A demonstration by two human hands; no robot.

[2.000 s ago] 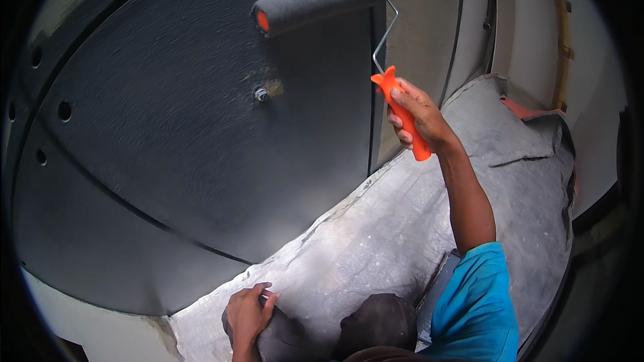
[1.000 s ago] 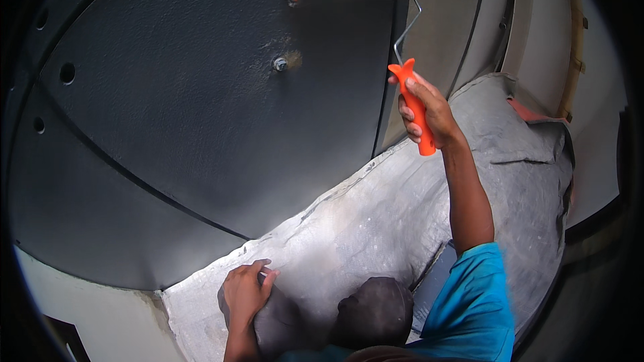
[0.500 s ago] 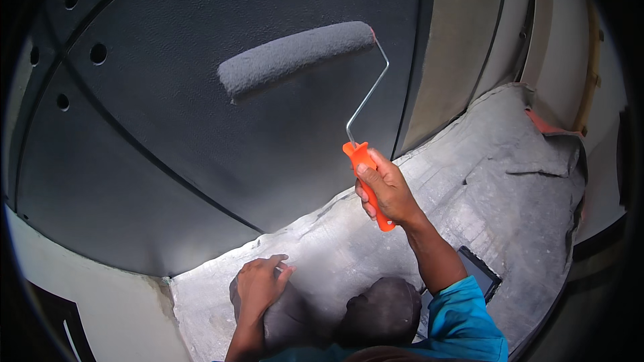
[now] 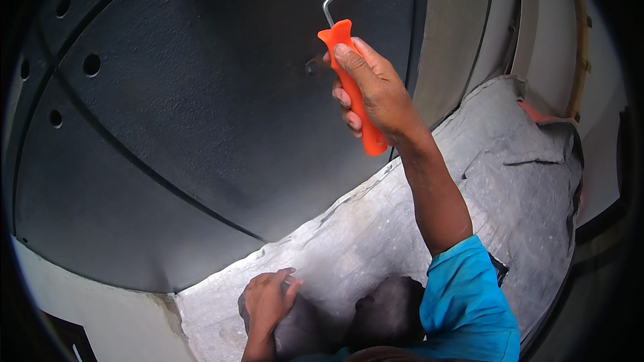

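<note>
My right hand (image 4: 384, 90) is wrapped round the orange handle of a paint roller (image 4: 337, 32), its thumb pressed along the upper part. From the handle the bent metal rod runs up past the top edge of the view, and the roller's sleeve cannot be made out there. Behind it stands a wall coated in dark grey paint (image 4: 221, 134), with dark grooves and round holes at its left. My left hand (image 4: 268, 300) rests on my left knee, fingers loosely apart and holding nothing.
A crumpled, pale grey drop sheet (image 4: 376, 221) covers the floor along the wall's foot and up to the right. An unpainted beige wall strip (image 4: 453, 27) lies right of the dark area. Beside my right sleeve, a dark-edged object (image 4: 498, 268) partly shows.
My right hand has risen with the paint roller, arm stretched further upward; the grey sleeve has left the upper part of the view. My left hand stays on the knee.
</note>
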